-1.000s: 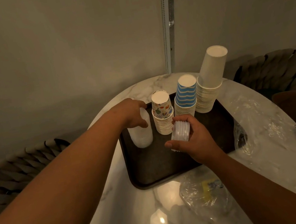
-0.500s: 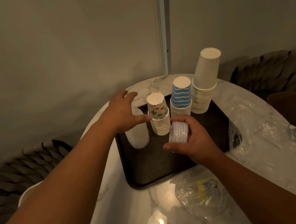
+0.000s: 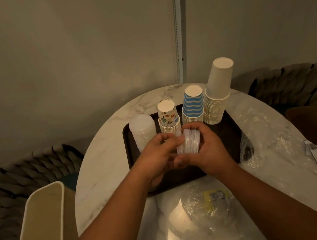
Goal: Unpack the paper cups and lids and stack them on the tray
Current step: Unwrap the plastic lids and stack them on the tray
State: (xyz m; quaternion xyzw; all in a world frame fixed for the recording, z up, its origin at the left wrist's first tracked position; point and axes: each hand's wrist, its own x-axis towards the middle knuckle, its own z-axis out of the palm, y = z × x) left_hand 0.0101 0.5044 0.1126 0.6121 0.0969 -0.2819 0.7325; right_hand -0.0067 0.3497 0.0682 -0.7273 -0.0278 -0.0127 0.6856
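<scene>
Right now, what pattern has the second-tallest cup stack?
Blue and white stripes on the cup stack, clearest in the head view.

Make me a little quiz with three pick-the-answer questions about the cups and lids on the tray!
1. Where is the tall stack of clear lids?
A. at the left end of the tray
B. in the bin
C. on a chair

2. How many stacks of paper cups stand on the tray?
A. one
B. three
C. five

3. What are the two hands doing?
A. resting flat on the table
B. holding a small bunch of lids between them
C. lifting the tray

Answers:
1 A, it stands beside the picture cups.
2 B, picture, blue striped and plain white.
3 B, the left hand and right hand both grip it.
</scene>
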